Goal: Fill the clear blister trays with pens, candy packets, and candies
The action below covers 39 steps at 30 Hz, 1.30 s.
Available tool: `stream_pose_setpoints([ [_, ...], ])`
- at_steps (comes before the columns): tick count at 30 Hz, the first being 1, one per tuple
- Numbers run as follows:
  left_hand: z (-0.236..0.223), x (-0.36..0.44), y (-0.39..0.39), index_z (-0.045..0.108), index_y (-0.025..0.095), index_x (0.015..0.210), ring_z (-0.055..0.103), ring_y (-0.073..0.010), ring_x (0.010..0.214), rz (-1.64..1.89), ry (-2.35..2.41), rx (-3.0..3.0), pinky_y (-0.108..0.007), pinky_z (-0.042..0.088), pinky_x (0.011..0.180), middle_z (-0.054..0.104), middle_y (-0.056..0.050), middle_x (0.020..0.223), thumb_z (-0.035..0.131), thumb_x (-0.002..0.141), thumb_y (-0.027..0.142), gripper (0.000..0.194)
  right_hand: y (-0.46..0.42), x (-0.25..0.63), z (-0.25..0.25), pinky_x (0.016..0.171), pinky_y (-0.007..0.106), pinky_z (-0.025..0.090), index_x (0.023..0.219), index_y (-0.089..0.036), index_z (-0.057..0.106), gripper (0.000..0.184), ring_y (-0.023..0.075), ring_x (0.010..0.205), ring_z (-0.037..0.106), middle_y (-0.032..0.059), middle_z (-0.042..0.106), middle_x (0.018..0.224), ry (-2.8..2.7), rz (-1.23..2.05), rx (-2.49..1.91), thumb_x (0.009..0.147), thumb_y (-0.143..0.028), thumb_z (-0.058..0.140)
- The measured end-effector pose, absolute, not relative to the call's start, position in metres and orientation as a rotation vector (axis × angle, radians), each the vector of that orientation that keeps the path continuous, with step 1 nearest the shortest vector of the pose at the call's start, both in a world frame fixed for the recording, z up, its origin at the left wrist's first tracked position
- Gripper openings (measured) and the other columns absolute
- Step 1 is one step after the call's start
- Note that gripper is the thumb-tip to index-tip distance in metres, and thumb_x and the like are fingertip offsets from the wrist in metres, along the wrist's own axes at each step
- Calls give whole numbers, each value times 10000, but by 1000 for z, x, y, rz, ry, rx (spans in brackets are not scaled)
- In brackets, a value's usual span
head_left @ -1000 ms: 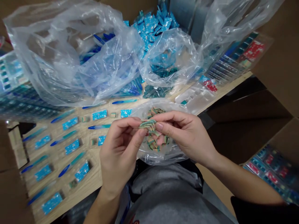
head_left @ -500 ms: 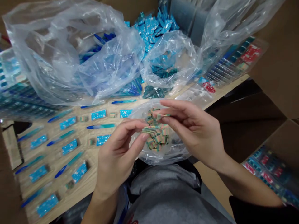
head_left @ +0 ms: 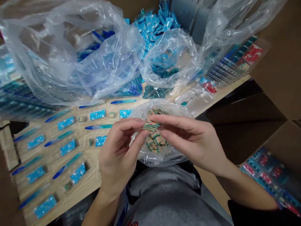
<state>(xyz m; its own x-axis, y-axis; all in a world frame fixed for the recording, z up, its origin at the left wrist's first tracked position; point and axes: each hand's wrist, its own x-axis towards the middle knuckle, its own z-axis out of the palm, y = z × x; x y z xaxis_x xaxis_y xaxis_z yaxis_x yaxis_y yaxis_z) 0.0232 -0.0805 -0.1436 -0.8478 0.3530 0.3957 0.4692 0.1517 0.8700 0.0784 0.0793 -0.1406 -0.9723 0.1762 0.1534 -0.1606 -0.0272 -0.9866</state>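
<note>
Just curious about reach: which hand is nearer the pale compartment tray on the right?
Right. The right hand is on the near side of the pale tray; the left hand is farther, off to its left.

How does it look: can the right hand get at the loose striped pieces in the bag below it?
Probably yes: the plastic bag lies open, with loose striped pieces exposed near the right hand. The small stack pinched in the left hand hides only some from view.
</note>
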Motion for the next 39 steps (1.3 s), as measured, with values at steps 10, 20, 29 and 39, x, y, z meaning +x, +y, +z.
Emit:
stream_pose_setpoints([
  [10, -144, 24, -82, 661, 278, 1211, 635, -133, 981, -1194, -2291, -1068, -235, 575, 844, 650, -13, 1065, 651, 876, 39, 412, 67, 81, -145, 911, 275, 632, 1187, -305, 670, 369, 156, 1049, 715, -21, 705, 1197, -1908, 2105, -68, 882, -98, 670],
  [20, -144, 17, -82, 507, 138, 1419, 615, -223, 1038, -578, -2169, -1335, -340, 503, 910, 645, -118, 1163, 577, 927, 67, 503, 64, 78, -144, 920, 280, 619, 1165, -245, 617, 317, 141, 1031, 714, -1, 711, 1090, -1849, 2124, -68, 891, -88, 640],
  [29, -146, 14, -91, 501, 300, 1414, 617, -235, 1092, -1063, -2317, -1227, -372, 525, 939, 656, -63, 1203, 694, 890, 260, 560, 60, 82, -143, 926, 231, 603, 1153, -272, 596, 334, 128, 1088, 699, -9, 716, 1116, -1796, 2140, -80, 891, -71, 644],
  [39, -145, 22, -84, 670, 318, 1130, 654, -185, 1008, -1507, -2231, -1066, -353, 556, 909, 690, -9, 1032, 695, 878, 167, 295, 62, 87, -146, 909, 285, 629, 1149, -262, 632, 302, 166, 1156, 655, 43, 641, 1235, -1875, 1926, 31, 899, -92, 650],
])
